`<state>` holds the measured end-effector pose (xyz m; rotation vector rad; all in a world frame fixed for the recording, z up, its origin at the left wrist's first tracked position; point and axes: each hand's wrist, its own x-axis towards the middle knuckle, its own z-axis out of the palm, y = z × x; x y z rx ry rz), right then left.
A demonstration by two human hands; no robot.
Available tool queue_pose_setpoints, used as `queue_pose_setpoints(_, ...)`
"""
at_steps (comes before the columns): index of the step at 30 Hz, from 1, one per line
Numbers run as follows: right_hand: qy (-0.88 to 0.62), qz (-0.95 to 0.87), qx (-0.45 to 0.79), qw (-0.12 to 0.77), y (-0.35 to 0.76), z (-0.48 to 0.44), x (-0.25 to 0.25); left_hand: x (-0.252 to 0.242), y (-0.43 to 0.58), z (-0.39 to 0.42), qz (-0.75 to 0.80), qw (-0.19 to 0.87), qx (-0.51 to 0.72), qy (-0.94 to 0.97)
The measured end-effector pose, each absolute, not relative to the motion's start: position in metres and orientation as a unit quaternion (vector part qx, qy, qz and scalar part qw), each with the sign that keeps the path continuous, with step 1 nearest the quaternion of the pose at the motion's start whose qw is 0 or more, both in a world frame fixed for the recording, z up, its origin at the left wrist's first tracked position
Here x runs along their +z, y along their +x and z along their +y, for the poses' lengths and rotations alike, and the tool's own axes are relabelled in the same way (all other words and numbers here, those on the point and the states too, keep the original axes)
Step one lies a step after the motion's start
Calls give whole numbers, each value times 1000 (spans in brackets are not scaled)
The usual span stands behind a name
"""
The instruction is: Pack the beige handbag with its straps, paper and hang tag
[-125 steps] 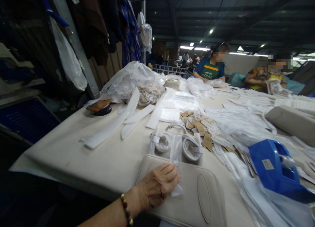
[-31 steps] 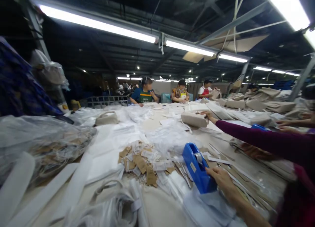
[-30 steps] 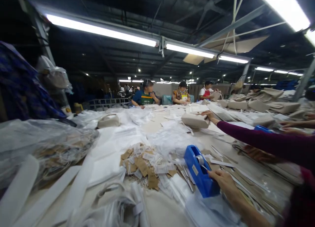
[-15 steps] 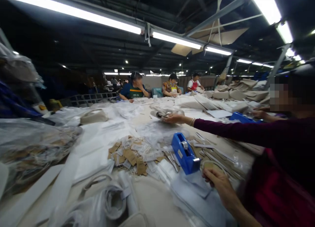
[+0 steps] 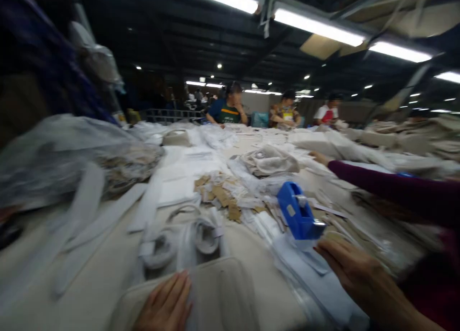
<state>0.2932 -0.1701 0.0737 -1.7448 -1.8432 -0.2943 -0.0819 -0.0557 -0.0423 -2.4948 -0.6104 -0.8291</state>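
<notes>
My left hand (image 5: 167, 304) lies flat, fingers together and stretched out, on a beige fabric bag (image 5: 223, 288) with clear plastic on it. At the right, my right hand (image 5: 354, 259) is blurred, its fingers drawn together just in front of a blue tape dispenser (image 5: 296, 211). A brownish rounded edge shows behind these fingers; what they pinch is unclear. Below the dispenser lie pale plastic sleeves (image 5: 305, 273). Rolled beige straps in plastic (image 5: 206, 237) lie just beyond the bag. A heap of brown paper tags (image 5: 221, 192) with white strings is left of the dispenser.
A co-worker's purple sleeve (image 5: 381, 189) reaches in from the right. A plastic-covered beige bundle (image 5: 269, 161) lies mid-table. A large plastic bag (image 5: 72, 154) and white strips (image 5: 100, 225) are at the left. Several people sit at the far side.
The view has swung left and down. My left hand has come into view on the beige bag. The co-worker's hand has let go of the plastic-covered bundle and drawn away to the right.
</notes>
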Motion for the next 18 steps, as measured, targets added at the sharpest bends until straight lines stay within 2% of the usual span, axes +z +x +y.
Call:
queue_pose_setpoints(3,-469,-843,27,261,239,-138,107,-23,-77,-72,-290,169,-281,-899)
queue_pose_setpoints(5,-377,-896,139,190,198,-113,124,-19,-71,-75,-322,150,-274,-894)
queue_pose_setpoints(7,-322,-926,182,78,157,-85,129,-23,-67,-76,-339,133,-272,-891)
queue_pose_setpoints(11,-281,-952,54,-108,101,-23,101,-34,-67,-79,-346,103,-287,-887)
queue_pose_setpoints(14,-271,-950,4,-157,85,12,73,-36,-69,-79,-353,102,-292,-883)
queue_pose_setpoints(18,-273,-945,10,-179,75,28,61,-37,-68,-76,-343,122,-294,-884)
